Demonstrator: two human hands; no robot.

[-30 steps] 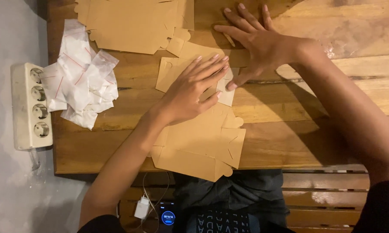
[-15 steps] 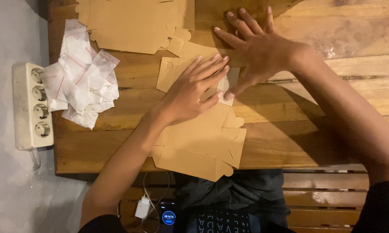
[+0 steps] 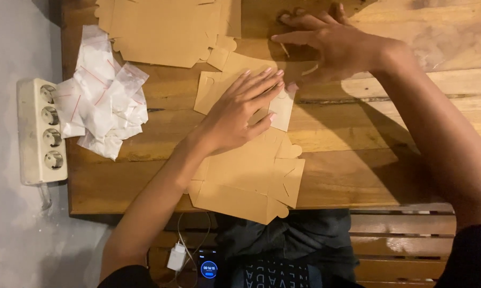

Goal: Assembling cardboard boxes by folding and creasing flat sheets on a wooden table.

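My left hand (image 3: 240,114) lies flat, fingers stretched and close together, and it presses down on a flat brown card blank (image 3: 224,88) on the wooden table (image 3: 358,160); it does not grasp the blank, it only holds it down with the palm and fingers. The fingertips reach to a small pale flap (image 3: 283,109) at the right edge of this blank. My right hand (image 3: 331,48) is open with the fingers spread, and it rests on the table just beyond the blank; its thumb side comes close to the flap, but I cannot tell if it touches it. It holds nothing that I can see. Under my left wrist and nearer to me lies a second blank (image 3: 251,184), bigger and unfolded, and its lower edge hangs a little over the table edge. At the far side of the table there is a stack of more blanks (image 3: 166,29), near the first blank. To the left of my left hand, well apart from it, lies a heap of small clear bags (image 3: 104,90) with red lines. Beside the table on the left, a white power strip (image 3: 40,130) lies on the grey floor. Below the table edge I see a phone (image 3: 208,268) with a lit screen and a white charger (image 3: 176,257).
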